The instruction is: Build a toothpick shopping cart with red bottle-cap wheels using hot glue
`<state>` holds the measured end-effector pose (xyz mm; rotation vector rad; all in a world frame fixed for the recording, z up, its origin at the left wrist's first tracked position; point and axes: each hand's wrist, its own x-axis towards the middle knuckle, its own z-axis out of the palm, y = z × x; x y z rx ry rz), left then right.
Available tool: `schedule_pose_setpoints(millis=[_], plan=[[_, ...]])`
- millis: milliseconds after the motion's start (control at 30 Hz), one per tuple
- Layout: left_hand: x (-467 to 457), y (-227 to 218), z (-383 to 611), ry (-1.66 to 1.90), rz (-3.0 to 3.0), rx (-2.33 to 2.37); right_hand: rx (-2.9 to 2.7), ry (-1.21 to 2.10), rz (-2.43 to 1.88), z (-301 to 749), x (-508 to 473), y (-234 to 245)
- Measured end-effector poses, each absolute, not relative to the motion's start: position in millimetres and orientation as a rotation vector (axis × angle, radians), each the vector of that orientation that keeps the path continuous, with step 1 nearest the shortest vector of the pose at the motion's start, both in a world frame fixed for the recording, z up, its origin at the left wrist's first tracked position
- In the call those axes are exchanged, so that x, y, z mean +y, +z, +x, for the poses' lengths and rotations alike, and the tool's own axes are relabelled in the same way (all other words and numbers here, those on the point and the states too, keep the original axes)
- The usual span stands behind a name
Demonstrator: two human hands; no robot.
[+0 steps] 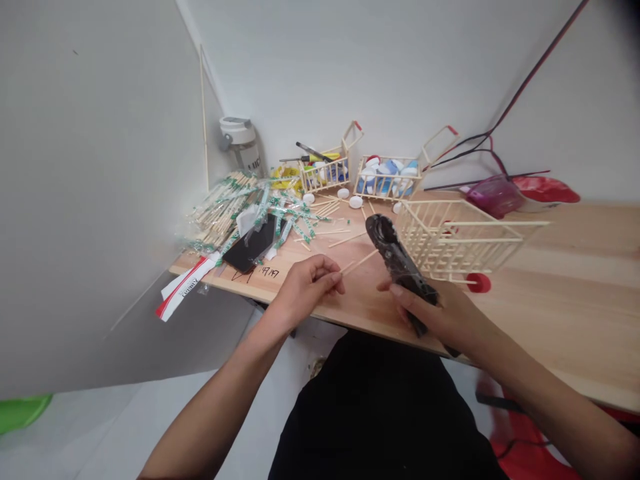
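Note:
My left hand (307,285) pinches a thin wooden stick (361,261) that points up and right toward a black glue gun (397,261). My right hand (434,312) is wrapped round the gun's grip, with the nozzle end raised near the stick's tip. Just behind the gun stands a cart-shaped basket built of sticks (457,239) with a red wheel (480,283). Both hands hover above the front edge of the wooden table (575,280).
Two smaller stick carts (327,170) (390,177) hold bottle caps at the back. A heap of wrapped chopsticks (235,203), a black phone (253,248), loose white caps, a bottle (243,143), cables and red-pink items (520,192) lie around.

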<state>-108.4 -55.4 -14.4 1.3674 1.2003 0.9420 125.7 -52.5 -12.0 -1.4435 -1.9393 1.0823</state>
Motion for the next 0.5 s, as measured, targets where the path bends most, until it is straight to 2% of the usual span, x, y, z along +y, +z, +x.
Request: schedule_pose_setpoints(millis=[133,300,500], plan=[[-65.5,-8.4,-98.1,0.880,0.997,0.992,-1.775,1.036,-1.405,112.2,-57.5,-1.2],[-74.4,-8.8,-85.8,0.856,0.859,0.876,-1.709,0.925,-1.397,102.1,-58.4,1.8],[-77.0,-9.6,-78.1,0.855,0.805,0.831,-1.576,1.087,-1.314,101.1,-56.9,-4.6]])
